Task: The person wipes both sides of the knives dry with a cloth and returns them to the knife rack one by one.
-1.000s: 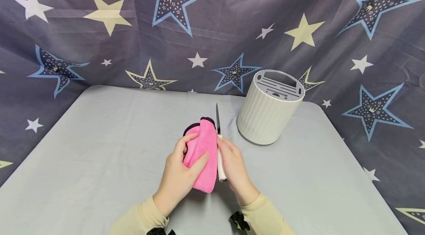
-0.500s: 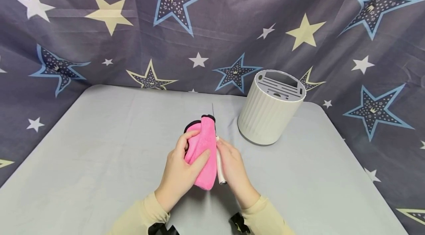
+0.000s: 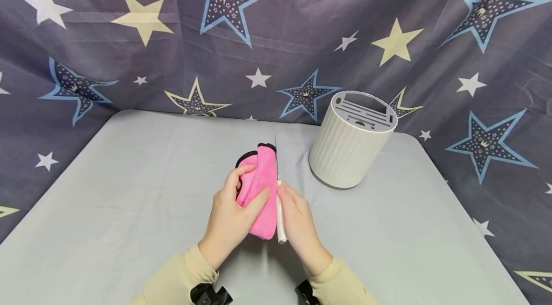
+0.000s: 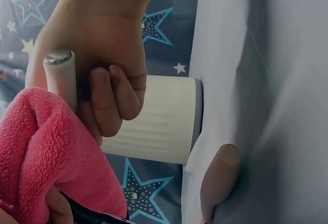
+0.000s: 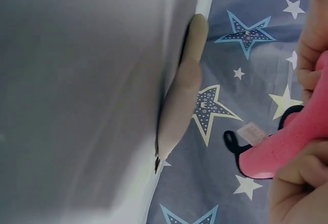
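The left hand (image 3: 230,219) is curled around a folded pink plush cloth (image 3: 264,199), thumb across its face. The right hand (image 3: 302,226) grips a white-handled knife (image 3: 281,221) at the cloth's three o'clock, pointing toward twelve. The cloth looks light and floppy, best pinched through thick folds; the knife seems stiff and smooth, safest held low. A fluted knife block (image 3: 349,152) stands near, at two o'clock.

From the head, facing forward and down from well above the pink cloth (image 3: 264,175); from both wrists, turned sideways, close to that cloth, shared by all views.
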`<action>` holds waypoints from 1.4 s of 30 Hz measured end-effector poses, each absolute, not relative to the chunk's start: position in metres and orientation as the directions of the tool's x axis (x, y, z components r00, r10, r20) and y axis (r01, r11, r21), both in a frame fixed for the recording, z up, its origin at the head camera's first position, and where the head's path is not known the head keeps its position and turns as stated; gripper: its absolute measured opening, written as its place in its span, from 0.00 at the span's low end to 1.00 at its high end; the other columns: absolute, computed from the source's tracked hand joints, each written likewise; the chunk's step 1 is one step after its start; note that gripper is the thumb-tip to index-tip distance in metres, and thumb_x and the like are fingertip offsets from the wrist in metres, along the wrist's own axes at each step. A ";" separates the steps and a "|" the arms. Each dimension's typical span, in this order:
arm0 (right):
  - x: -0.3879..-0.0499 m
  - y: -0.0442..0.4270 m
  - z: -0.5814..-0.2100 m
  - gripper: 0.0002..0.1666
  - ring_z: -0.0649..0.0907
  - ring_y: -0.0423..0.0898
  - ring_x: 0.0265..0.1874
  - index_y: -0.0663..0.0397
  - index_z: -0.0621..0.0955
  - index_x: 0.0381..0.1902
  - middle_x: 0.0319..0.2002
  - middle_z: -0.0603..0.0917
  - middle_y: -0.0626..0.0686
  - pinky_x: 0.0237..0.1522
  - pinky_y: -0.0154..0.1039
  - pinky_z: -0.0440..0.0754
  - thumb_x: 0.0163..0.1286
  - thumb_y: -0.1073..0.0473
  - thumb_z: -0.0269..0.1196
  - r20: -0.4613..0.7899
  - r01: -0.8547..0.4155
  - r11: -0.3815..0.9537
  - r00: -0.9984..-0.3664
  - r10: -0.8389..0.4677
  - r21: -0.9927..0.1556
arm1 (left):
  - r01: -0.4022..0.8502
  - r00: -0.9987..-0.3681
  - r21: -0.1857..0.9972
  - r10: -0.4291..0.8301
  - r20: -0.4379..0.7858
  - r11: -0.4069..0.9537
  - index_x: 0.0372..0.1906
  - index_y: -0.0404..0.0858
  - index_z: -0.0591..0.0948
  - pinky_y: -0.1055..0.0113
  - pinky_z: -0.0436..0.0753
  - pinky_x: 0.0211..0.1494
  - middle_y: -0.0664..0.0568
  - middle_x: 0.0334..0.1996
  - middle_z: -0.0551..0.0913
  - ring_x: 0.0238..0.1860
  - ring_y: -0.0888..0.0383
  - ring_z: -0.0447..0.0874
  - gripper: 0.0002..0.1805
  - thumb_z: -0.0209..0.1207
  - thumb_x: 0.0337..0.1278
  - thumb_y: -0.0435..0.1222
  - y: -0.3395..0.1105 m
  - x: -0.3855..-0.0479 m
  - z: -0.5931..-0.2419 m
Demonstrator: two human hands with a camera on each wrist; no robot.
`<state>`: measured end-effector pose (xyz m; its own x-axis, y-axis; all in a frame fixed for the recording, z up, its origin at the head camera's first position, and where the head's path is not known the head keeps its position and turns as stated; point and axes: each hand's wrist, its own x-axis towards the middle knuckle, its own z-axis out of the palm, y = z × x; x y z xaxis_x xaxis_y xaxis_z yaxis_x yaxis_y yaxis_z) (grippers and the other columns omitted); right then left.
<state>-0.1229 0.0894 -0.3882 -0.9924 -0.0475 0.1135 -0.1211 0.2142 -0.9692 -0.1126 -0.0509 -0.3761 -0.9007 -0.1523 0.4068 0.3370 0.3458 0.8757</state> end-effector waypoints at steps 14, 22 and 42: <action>-0.131 0.095 -0.387 0.23 0.78 0.49 0.63 0.55 0.79 0.63 0.60 0.82 0.54 0.67 0.51 0.71 0.79 0.54 0.47 0.148 -0.143 0.221 -0.989 0.008 -0.965 | 0.323 -0.925 0.898 -0.101 0.366 0.297 0.56 0.47 0.78 0.70 0.79 0.30 0.54 0.27 0.81 0.26 0.65 0.78 0.26 0.70 0.50 0.33 -0.040 -0.097 -0.373; -0.137 0.100 -0.386 0.23 0.79 0.48 0.59 0.58 0.81 0.59 0.56 0.84 0.56 0.66 0.49 0.73 0.79 0.55 0.45 0.167 -0.161 0.203 -0.986 0.017 -0.966 | 0.302 -0.943 0.919 -0.065 0.328 0.252 0.56 0.49 0.78 0.70 0.82 0.33 0.53 0.31 0.84 0.29 0.65 0.81 0.26 0.69 0.50 0.31 -0.034 -0.087 -0.371; -0.136 0.100 -0.384 0.22 0.80 0.39 0.45 0.58 0.81 0.56 0.47 0.85 0.56 0.53 0.36 0.78 0.78 0.52 0.47 0.077 -0.073 0.086 -0.996 0.047 -0.994 | 0.349 -0.924 0.909 -0.079 0.374 0.229 0.58 0.48 0.76 0.68 0.82 0.38 0.52 0.35 0.85 0.34 0.63 0.82 0.26 0.69 0.53 0.33 -0.030 -0.086 -0.379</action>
<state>-0.1362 0.0998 -0.3843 -0.9959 0.0467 0.0771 -0.0729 0.0863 -0.9936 -0.0865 -0.0299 -0.3794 -0.9240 -0.0787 0.3741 0.3485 0.2287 0.9090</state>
